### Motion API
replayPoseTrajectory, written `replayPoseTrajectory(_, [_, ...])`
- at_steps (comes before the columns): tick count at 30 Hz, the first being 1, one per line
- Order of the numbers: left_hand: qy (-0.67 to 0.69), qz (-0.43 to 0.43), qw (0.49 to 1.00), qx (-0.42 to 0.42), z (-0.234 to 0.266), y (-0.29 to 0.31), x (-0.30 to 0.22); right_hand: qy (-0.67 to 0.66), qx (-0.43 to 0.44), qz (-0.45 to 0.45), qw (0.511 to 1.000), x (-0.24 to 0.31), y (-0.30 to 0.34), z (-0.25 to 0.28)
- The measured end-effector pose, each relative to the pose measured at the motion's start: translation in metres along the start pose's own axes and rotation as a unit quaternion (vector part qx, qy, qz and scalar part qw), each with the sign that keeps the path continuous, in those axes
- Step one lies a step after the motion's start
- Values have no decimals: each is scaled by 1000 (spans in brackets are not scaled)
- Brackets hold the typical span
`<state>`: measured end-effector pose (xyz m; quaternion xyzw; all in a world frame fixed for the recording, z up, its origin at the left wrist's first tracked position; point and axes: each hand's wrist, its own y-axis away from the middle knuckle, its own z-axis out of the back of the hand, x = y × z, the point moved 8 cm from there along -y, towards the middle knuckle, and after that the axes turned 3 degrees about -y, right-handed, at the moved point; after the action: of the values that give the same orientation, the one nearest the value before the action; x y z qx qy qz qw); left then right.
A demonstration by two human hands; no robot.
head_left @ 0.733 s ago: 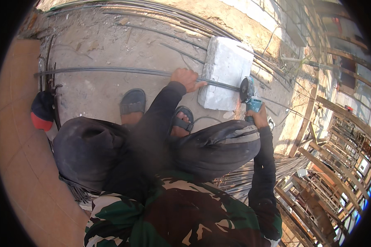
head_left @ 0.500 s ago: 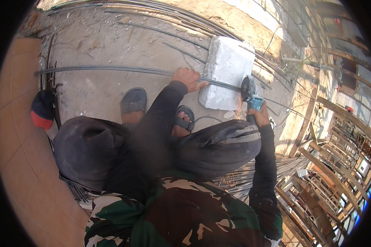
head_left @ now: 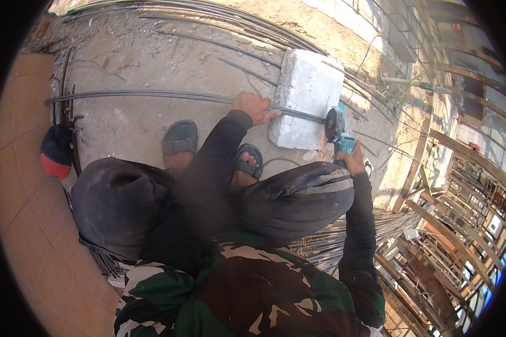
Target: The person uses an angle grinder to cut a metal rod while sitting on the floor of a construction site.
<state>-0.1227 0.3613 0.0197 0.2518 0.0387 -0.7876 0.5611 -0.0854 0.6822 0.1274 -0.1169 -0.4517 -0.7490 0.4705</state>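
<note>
Rod bundle [head_left: 152, 94]: several thin dark metal rods, side by side, running from near the tiled edge at left, over bare ground [head_left: 123, 126] and across a whitish block [head_left: 313, 76]. Right ends of the bundle meet the dark disc [head_left: 333, 124] of an angle grinder [head_left: 346, 144], just beyond the block's right side; exact contact hidden by the disc. Faint orange glow below the disc, by the block's lower right corner.

Left hand [head_left: 254, 108]: fingers closed over the rods just left of the block, one finger reaching toward its edge. Right hand [head_left: 353, 160]: fingers wrapped around the grinder's teal body — finger on the switch, cannot tell.

Surroundings: sandals [head_left: 180, 138] on the person's feet, below the bundle; dark trousers [head_left: 298, 205] and camouflage shirt [head_left: 253, 286] nearer the camera. Black-and-red cap [head_left: 57, 150] at left, beside the tiled floor [head_left: 28, 196]. More long rods [head_left: 236, 19] lie beyond the block; a further pile of rods [head_left: 326, 247] lies beneath the right forearm — timber pieces [head_left: 427, 222] to its right.
</note>
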Motion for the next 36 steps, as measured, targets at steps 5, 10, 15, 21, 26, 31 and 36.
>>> replayPoseTrajectory(5, [1,-5,1000,2,-4,-2,2,14,2,13,1000,0,10,-2])
replayPoseTrajectory(10, [3,-10,1000,-2,-3,-1,2,4,-5,12,1000,8,15,-5])
replayPoseTrajectory(15, [9,-5,1000,-12,0,0,2,2,-10,17,1000,2,13,-3])
replayPoseTrajectory(21, [16,-10,1000,-21,-3,1,4,16,-2,22,1000,-9,1,-1])
replayPoseTrajectory(26, [16,-17,1000,-18,-3,0,3,25,-2,18,1000,-15,-6,2])
replayPoseTrajectory(31, [17,-23,999,-23,-5,0,3,0,-7,42,999,-5,-5,-1])
replayPoseTrajectory(36, [17,-19,999,-20,-4,2,5,-24,6,24,999,5,-7,-5])
